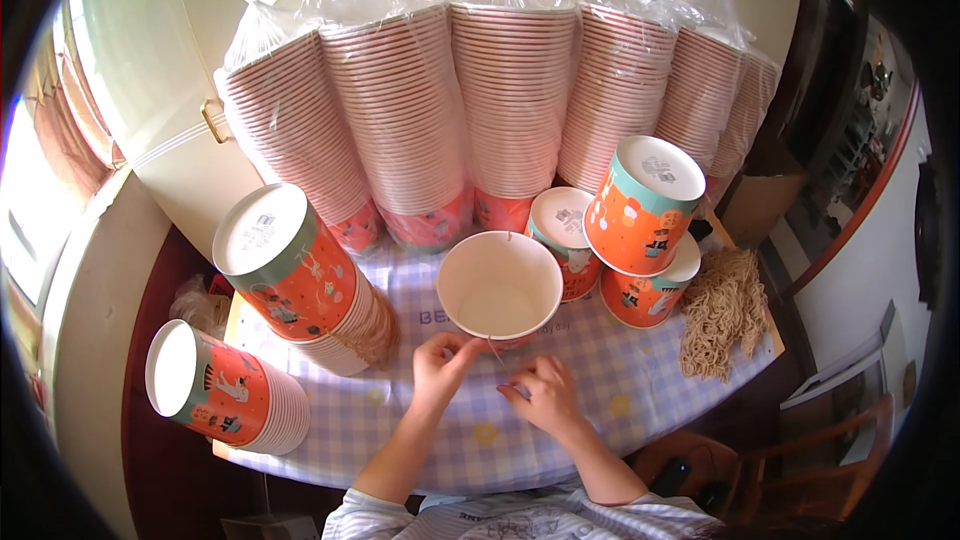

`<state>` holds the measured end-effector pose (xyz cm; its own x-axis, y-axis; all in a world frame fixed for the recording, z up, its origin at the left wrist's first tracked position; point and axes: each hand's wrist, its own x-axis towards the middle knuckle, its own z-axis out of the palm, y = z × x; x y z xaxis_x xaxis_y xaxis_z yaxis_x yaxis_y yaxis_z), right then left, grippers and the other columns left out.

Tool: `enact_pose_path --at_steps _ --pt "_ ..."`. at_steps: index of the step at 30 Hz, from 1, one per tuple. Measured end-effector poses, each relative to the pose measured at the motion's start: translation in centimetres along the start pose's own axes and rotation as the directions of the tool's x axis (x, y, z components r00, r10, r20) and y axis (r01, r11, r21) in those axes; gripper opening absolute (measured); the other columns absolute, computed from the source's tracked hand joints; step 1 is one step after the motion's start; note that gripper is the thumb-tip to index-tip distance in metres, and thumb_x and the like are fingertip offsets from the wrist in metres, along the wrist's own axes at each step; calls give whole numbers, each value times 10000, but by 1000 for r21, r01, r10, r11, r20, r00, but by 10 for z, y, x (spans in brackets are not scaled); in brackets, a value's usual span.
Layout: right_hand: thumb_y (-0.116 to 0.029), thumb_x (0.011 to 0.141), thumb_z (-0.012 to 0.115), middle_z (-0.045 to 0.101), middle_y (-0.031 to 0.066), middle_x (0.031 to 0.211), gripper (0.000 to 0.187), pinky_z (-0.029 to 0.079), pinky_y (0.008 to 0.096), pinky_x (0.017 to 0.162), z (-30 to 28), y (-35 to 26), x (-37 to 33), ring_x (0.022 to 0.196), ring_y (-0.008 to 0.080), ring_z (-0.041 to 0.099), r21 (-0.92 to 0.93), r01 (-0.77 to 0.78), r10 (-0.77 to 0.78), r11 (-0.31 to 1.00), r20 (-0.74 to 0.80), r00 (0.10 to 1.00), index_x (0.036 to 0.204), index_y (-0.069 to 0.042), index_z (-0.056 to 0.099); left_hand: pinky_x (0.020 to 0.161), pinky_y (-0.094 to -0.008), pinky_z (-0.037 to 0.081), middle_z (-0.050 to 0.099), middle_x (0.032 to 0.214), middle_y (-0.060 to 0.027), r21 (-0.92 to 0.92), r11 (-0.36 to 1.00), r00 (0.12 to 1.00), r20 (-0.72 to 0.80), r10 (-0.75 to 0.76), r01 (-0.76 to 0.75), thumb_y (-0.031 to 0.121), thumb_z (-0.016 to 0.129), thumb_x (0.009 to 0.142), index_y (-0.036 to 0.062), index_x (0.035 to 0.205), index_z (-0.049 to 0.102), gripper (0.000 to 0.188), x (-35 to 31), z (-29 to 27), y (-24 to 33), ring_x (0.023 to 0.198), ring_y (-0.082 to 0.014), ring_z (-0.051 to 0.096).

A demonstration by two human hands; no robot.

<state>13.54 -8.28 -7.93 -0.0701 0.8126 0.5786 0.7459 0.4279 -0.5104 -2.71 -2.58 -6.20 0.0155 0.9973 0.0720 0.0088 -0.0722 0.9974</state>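
A large paper cup [499, 285] with a white inside stands open end up in the middle of the table, just beyond my hands. A thin tan cord [494, 349] hangs at its near rim, and a bit of cord also shows at the far rim. My left hand [440, 368] is closed, its thumb and fingertip pinching at the cord where it meets the rim. To the right and a little nearer, my right hand [545, 393] has its fingers drawn together at the cord's lower end. The exact grip there is partly hidden.
Tall stacks of nested cups in clear plastic [515, 100] line the back. Upside-down orange cups [645, 220] are piled at the right, beside a heap of tan cords [725, 310]. Two more cup stacks [300, 270] stand left, on a checked tablecloth [440, 445].
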Motion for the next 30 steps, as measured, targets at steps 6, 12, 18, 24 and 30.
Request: enact_pose_path --at_steps 6,12,18,24,30 --pt "-42 624 675 520 87 819 194 434 390 639 -38 25 23 745 266 539 48 234 -228 971 -104 968 611 -65 482 703 -317 430 560 950 -114 575 654 799 0 601 -492 -4 592 692 28 964 552 276 14 -24 28 837 -233 527" --pt "-92 683 706 520 57 733 268 452 327 498 -50 30 51 601 224 562 37 162 -161 986 -15 987 905 -69 559 809 -385 440 571 1047 -80 684 363 736 383 558 -632 35 606 676 66 965 578 293 29 -39 48 953 -300 508" --pt "-64 633 688 535 18 718 256 464 316 503 -58 36 71 612 194 591 -170 368 -364 914 54 930 872 -121 618 792 -366 448 595 986 -36 584 290 629 539 560 -758 75 658 675 84 888 603 219 24 -52 61 914 -272 522" --pt "-141 806 608 491 50 625 98 389 292 502 -78 1 97 550 180 507 463 283 -322 840 5 947 785 -46 600 770 -338 415 609 882 -34 467 465 658 518 546 -753 81 656 719 57 883 600 175 -10 -87 130 834 -233 523" --pt "-290 896 513 482 -52 666 289 304 192 467 -60 -53 166 551 37 396 853 -244 -51 461 300 953 856 -19 605 541 -194 361 472 714 23 -177 969 951 223 213 -175 161 517 893 65 897 539 98 -33 -138 143 613 -57 434"
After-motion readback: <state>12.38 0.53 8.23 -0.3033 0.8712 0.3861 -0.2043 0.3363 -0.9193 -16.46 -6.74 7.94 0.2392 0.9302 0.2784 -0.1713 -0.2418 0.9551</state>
